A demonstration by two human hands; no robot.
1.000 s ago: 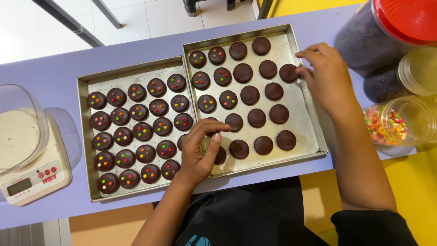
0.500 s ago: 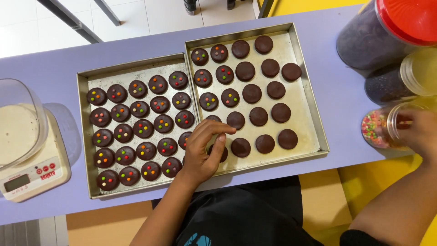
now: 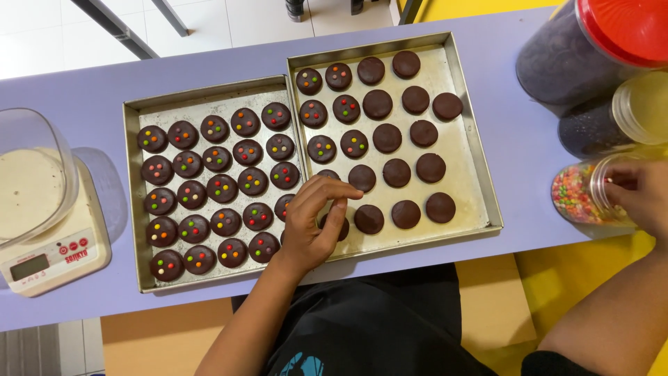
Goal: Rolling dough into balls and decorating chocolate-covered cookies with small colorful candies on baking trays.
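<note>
Two metal baking trays sit side by side on the lilac surface, touching along their inner rims. The left tray [image 3: 132,209] is filled with dark round chocolate cookies [image 3: 221,188], each topped with small coloured candies. The right tray [image 3: 465,118] holds more of the same cookies: those toward its left side carry candies [image 3: 355,143], while those toward its right side are plain [image 3: 431,167].

The left hand [image 3: 313,223] lies over the near edge of the trays, where the two meet, with its fingers curled above the cookies in the near left corner of the right tray. Thumb and fingertips are drawn close together in a narrow grip; whether a candy sits between them is too small to tell. A partly hidden cookie shows just under the palm.

The right hand [image 3: 643,195] is at the right end of the surface, its fingers at the mouth of a clear jar of coloured sprinkles [image 3: 574,195] that lies tipped on its side. How wide that grip is cannot be told, since the fingertips are hidden inside the jar's mouth.

Beyond the sprinkle jar, toward the far right corner, stand a clear jar of dark contents [image 3: 591,125] and a large one with a red lid [image 3: 626,28]. At the left end a white kitchen scale [image 3: 49,257] carries a clear bowl [image 3: 28,181] of pale contents.
</note>
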